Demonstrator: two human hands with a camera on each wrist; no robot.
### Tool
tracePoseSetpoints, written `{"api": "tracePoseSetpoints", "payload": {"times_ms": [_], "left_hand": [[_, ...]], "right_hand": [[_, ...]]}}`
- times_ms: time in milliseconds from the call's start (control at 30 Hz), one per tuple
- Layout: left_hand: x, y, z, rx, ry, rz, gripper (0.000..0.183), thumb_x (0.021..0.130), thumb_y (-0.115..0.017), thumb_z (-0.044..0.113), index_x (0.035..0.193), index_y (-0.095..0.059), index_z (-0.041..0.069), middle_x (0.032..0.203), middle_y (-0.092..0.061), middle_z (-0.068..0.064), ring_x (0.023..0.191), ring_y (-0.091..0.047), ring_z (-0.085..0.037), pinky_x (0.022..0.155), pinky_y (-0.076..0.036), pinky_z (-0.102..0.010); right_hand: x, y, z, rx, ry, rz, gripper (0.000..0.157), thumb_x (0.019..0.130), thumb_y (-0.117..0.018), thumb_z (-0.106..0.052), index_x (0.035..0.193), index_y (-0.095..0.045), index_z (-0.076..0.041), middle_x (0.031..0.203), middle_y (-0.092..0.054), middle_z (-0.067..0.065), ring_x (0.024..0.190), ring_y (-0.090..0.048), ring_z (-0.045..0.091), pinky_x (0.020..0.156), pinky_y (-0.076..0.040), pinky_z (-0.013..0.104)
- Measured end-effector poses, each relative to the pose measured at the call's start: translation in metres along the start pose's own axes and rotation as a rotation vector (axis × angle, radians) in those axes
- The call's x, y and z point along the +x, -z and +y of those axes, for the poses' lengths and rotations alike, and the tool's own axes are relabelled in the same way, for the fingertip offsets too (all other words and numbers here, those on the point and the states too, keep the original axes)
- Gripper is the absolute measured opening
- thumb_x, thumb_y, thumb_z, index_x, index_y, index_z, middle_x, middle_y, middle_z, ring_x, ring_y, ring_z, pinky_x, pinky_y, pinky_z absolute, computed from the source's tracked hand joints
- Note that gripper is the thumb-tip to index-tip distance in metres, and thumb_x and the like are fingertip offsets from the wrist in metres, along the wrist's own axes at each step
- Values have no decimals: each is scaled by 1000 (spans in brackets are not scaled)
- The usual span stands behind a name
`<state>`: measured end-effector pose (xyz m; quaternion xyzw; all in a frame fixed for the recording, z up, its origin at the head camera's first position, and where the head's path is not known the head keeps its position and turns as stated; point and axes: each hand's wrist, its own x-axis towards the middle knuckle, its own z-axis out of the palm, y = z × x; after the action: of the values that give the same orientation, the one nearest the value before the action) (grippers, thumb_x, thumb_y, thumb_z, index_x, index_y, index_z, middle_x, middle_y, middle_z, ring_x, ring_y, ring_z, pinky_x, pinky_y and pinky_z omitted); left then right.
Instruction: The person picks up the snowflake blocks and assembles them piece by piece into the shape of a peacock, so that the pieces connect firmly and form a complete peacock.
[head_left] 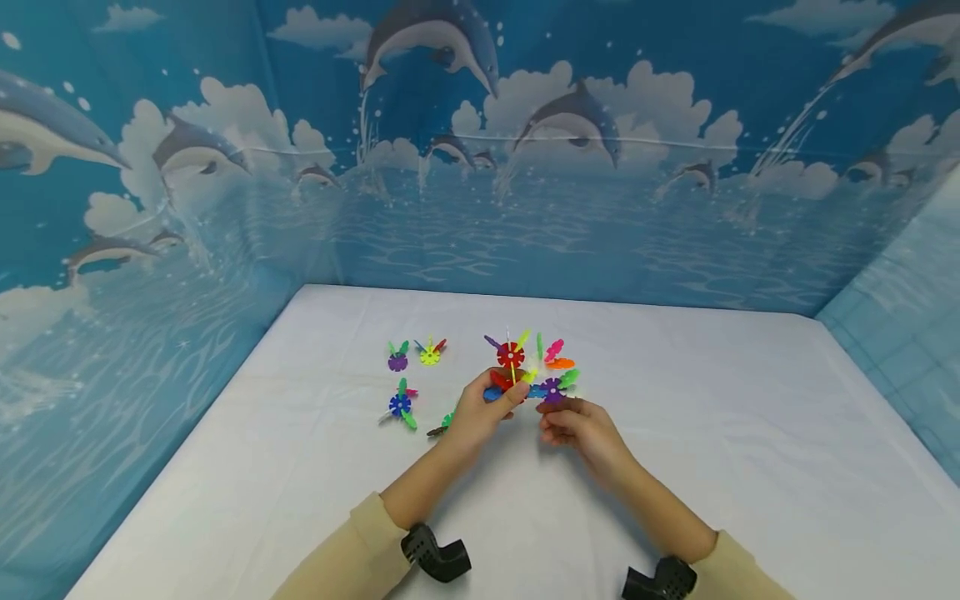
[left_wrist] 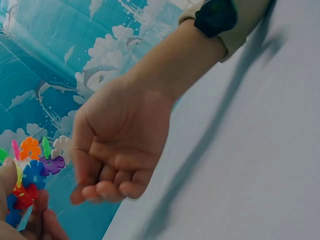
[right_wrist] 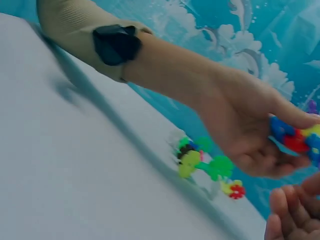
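My left hand (head_left: 480,412) pinches a cluster of slotted, flower-shaped plastic discs joined together. Near its thumb are a red disc (head_left: 511,355) with purple and yellow ones fixed to its edge, and a blue disc (left_wrist: 34,174). At the cluster's right side are a purple disc (head_left: 552,390), a pink disc (head_left: 555,349) and an orange disc (head_left: 559,363). My right hand (head_left: 581,429) is beside the purple disc, fingers loosely bent. In the left wrist view nothing shows between these fingers; whether they touch the cluster is unclear.
Left of the hands, small joined groups lie on the white table (head_left: 300,467): one with a purple disc (head_left: 397,362), one with a yellow disc (head_left: 430,356), one with a blue disc (head_left: 401,405). Another group (head_left: 437,431) is partly behind my left hand. A dolphin-print curtain (head_left: 480,233) surrounds the table.
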<state>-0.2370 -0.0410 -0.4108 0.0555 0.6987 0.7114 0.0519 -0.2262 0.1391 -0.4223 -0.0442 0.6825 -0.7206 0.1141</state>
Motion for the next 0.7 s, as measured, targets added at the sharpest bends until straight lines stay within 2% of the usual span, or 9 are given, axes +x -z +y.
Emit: {"api": "tracePoseSetpoints", "payload": {"times_ms": [100, 167, 233, 333, 500, 600, 700], "left_hand": [[2, -5, -1, -21, -28, -11, 37, 95, -66, 28, 117, -59, -1, 105, -63, -7, 96, -57, -23, 85, -50, -32], [3, -7, -3, -33, -45, -26, 37, 95, -66, 26, 117, -59, -2, 108, -62, -8, 98, -54, -19, 88, -48, -31], [4, -9, -4, -47, -60, -40, 36, 95, -66, 24, 118, -59, -3, 111, -62, -9, 101, -53, -18, 89, -46, -30], [4, -12, -5, -67, -65, -56, 34, 95, -65, 21, 116, -59, -5, 109, -62, -9, 101, -52, -18, 88, -46, -29], [3, -15, -9, -95, -66, -102, 29, 97, -64, 18, 113, -58, -6, 99, -59, -4, 95, -52, -17, 84, -45, -27], [3, -17, -12, -83, -85, -115, 25, 97, -63, 15, 109, -58, -6, 96, -59, -3, 93, -52, -16, 82, -45, -26], [4, -17, -13, -39, -89, -128, 25, 95, -65, 16, 106, -59, -5, 98, -59, -5, 94, -52, -16, 81, -46, -26]], "right_hand": [[0, -10, 8, 92, 52, -129, 22, 97, -52, -5, 109, -59, 12, 85, -65, 2, 75, -63, 13, 76, -53, 28], [0, -14, 11, 156, 102, -166, 17, 98, -51, -6, 102, -65, 3, 86, -65, 1, 76, -63, 13, 77, -54, 28], [0, -18, 13, 210, 149, -183, 19, 100, -50, -7, 95, -68, -6, 86, -66, -1, 75, -63, 12, 77, -54, 27], [0, -21, 15, 260, 199, -158, 27, 101, -49, -6, 86, -71, -13, 83, -67, -2, 73, -63, 10, 76, -54, 26], [-1, -23, 21, 314, 218, -28, 36, 99, -48, 2, 83, -74, -17, 79, -68, -3, 70, -62, 10, 73, -54, 23], [0, -23, 23, 370, 229, 32, 34, 95, -50, 7, 88, -72, -17, 80, -68, -3, 69, -61, 11, 72, -54, 23], [2, -20, 25, 417, 241, 52, 32, 93, -52, 10, 95, -69, -17, 83, -68, -3, 69, -62, 11, 71, -55, 23]]}}
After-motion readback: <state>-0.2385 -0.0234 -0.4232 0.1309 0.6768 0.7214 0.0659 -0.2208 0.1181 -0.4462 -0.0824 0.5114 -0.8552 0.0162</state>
